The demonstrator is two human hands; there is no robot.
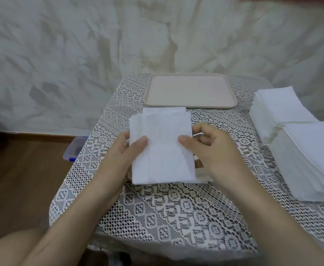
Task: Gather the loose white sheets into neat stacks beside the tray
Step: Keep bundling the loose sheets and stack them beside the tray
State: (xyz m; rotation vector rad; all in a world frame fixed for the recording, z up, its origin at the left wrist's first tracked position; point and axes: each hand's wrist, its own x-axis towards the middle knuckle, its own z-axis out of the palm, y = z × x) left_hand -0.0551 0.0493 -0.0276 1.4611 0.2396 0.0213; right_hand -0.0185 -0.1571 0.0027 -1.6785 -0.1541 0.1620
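Note:
A small bundle of white sheets [164,148] is held over the middle of the lace-covered table, its edges slightly uneven. My left hand [124,152] grips its left side, thumb on top and fingers underneath. My right hand [213,148] pinches its right side, thumb on top and fingers curled behind the edge. The pale pink tray [190,92] lies just beyond the bundle, with nothing in it. Two tall stacks of white sheets sit at the right: a far stack [280,106] and a near stack [314,160].
A lace cloth [166,212] covers the small table. A clear plastic box with a blue lid [73,150] sits on the wooden floor [23,179] left of the table. A draped white fabric [80,54] forms the backdrop.

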